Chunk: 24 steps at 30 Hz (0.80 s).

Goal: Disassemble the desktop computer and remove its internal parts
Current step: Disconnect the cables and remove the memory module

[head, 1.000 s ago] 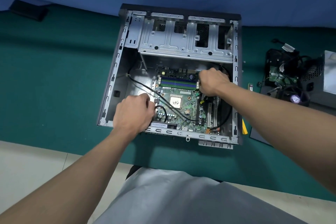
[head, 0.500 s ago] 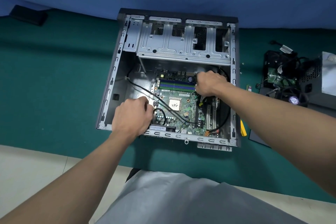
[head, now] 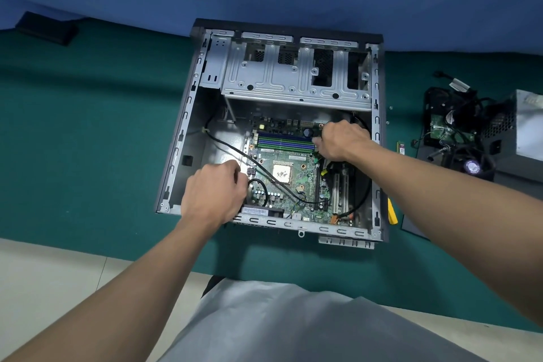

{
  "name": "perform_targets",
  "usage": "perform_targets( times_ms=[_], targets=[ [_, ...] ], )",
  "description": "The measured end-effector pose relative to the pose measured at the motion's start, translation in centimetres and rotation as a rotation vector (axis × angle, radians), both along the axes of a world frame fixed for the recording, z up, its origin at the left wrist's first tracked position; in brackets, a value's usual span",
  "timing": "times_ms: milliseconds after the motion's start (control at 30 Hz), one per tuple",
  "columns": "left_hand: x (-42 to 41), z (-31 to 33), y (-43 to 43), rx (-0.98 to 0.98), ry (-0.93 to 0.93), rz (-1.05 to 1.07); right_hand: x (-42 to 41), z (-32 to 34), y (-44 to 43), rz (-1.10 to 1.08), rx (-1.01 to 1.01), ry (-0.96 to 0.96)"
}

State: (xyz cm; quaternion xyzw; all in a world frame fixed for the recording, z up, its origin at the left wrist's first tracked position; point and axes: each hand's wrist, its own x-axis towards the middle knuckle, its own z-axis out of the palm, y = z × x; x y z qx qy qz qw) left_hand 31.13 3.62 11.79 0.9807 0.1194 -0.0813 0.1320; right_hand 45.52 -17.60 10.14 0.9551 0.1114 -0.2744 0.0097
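Observation:
An open grey desktop case [head: 188, 114] lies flat on the green table. Inside it sits the green motherboard [head: 293, 156] with a bare CPU [head: 282, 172] in the middle, blue and green memory slots [head: 283, 141] above it, and black cables [head: 232, 147] crossing it. My left hand [head: 213, 192] has its fingers curled over the board's left edge. My right hand [head: 342, 141] grips the board's upper right edge beside the memory slots. What the fingertips touch is hidden under both hands.
An empty metal drive cage [head: 296, 76] fills the case's far end. To the right lie removed parts: a circuit board with tangled cables [head: 449, 129], a grey power supply [head: 526, 126], a fan [head: 471, 167], and a yellow tool [head: 392, 213]. A black object [head: 47, 28] lies far left.
The view has shifted slightly, so the case sits a little lower in frame. My right hand has moved slightly up along the board's right edge. My left hand has hardly moved.

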Motion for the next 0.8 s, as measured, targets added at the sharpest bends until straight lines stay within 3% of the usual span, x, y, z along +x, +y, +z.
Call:
perform_targets(
  times_ms=[333,567,800],
  targets=[
    [0.05,0.01,0.00,0.002,-0.001,-0.004,-0.35,-0.40,0.33,-0.032,0.088,-0.018],
    [-0.03,0.03,0.01,0.006,-0.005,-0.005,-0.43,-0.68,0.12,-0.018,0.020,-0.079],
    [0.02,0.06,-0.02,0.011,-0.002,-0.014,-0.16,-0.65,0.23,-0.046,0.090,-0.001]
  ],
)
